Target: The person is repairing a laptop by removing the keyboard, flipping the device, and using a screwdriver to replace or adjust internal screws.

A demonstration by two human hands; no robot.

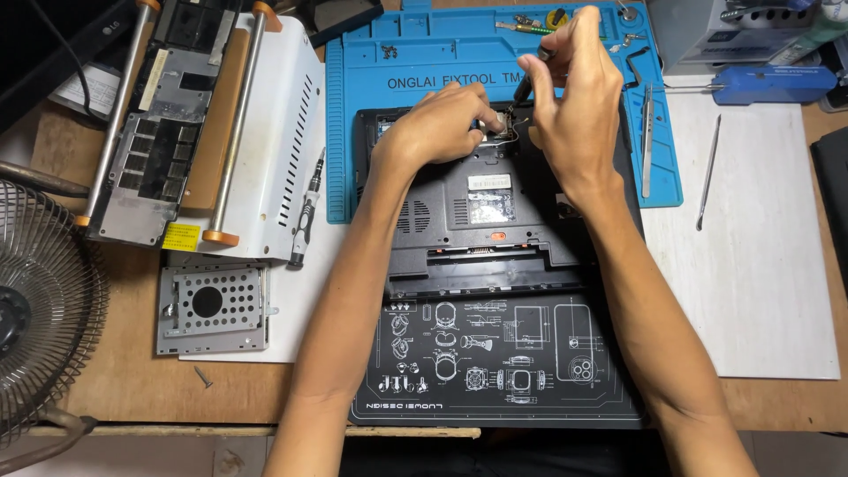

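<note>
Two hands, one screwdriver, one laptop

bright even light, soft shadows, sharp

An electronics repair workbench: a blue silicone work mat with small screws in its tray slots, steel tweezers, a thin metal pry tool, a black precision screwdriver, a perforated metal drive caddy and a wire-caged fan crowd the worn wooden table.

Both hands over black laptop base, right gripping screwdriver, blue mat
</note>
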